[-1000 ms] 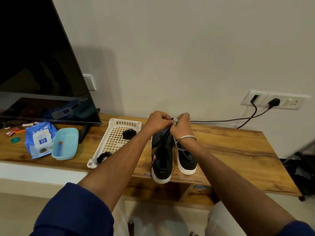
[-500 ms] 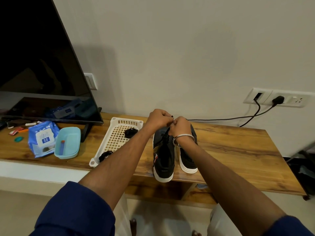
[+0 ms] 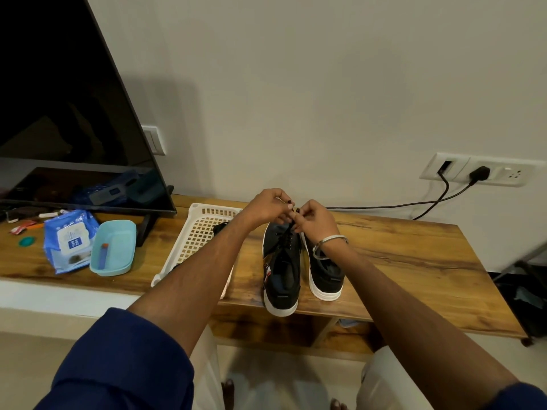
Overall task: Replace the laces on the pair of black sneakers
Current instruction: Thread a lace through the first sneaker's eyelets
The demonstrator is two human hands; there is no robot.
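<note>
Down at the near edge, two blue sleeves (image 3: 118,362) are pushed up and both bare forearms reach out over the wooden tabletop (image 3: 414,261). At the front edge of that tabletop stands the pair of black sneakers (image 3: 302,267), white soles, heels toward the person, side by side and just about touching. The left sneaker (image 3: 281,270) sits a little nearer than the right sneaker (image 3: 327,275), its heel overhanging the front edge. A black lace (image 3: 285,236) runs up its eyelets to the hands above its toe end. The left hand (image 3: 266,207) has its fingers curled, pinching a lace end; the right hand (image 3: 315,218), a metal bangle (image 3: 330,242) on its wrist, pinches the lace too, and the two hands nearly meet. Just left of the sneakers lies a white basket (image 3: 204,229), partly under the left forearm, with something dark inside. Further left of the sneakers: a teal dish (image 3: 114,247), then a blue wipes pack (image 3: 69,239). Behind those stands a dark TV (image 3: 68,113). On the wall beyond and right of the sneakers, a socket strip (image 3: 479,170) holds a black plug.
</note>
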